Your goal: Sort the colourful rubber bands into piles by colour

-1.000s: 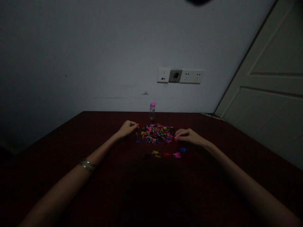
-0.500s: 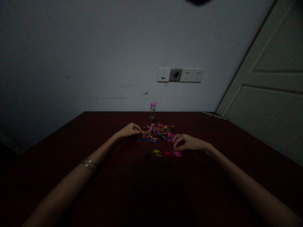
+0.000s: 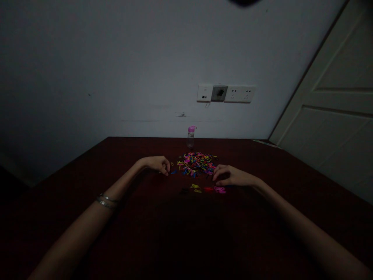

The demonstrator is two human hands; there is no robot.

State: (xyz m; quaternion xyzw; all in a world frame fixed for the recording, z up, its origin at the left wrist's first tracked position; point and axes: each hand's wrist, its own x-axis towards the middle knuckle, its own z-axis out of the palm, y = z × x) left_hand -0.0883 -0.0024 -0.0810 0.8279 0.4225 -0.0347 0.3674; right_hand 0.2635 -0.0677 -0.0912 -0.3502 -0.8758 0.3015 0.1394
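Lying just nearside of the right hand (image 3: 230, 175), the pink clips (image 3: 220, 189) sit well apart from the left hand (image 3: 159, 163), beside which a blue clip (image 3: 174, 172) points sideways; both grips curl partly closed, contents impossible to tell.

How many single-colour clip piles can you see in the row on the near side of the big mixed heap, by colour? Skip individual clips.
Yellow pile: 1
Red pile: 1
Pink pile: 1
Dark pile, faint: 1
Total: 4 visible; anything behind the right hand isn't counted.
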